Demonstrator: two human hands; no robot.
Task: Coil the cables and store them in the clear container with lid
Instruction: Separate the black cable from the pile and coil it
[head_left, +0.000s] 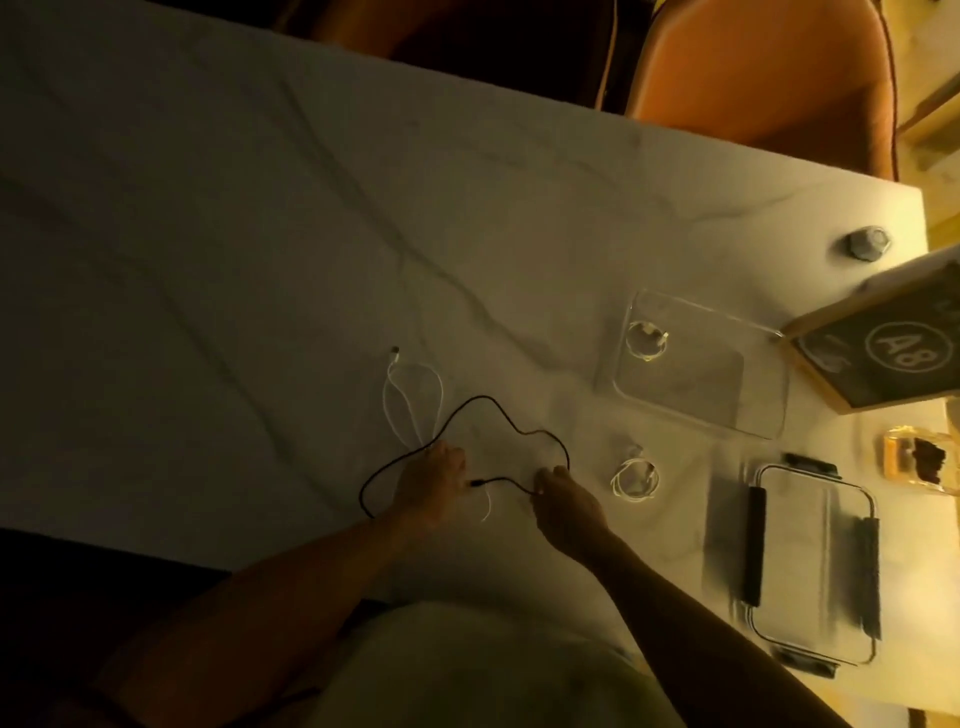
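— Head view first: what takes up the most room?

— The marble table, bare and wide on its left and far side; its right edge is crowded. An orange chair stands beyond the far edge.

— And by that right edge?

— The clear container lies open with one coiled white cable in its far-left corner. Nearer sits the lid with dark clips, just beside the table's near-right edge.

— The cables still out?

— A black cable sprawls in a loose loop mid-table. The left hand pinches its plug end; the right hand pinches it further along. A loose white cable lies behind, and a second white coil rests right of the hands.
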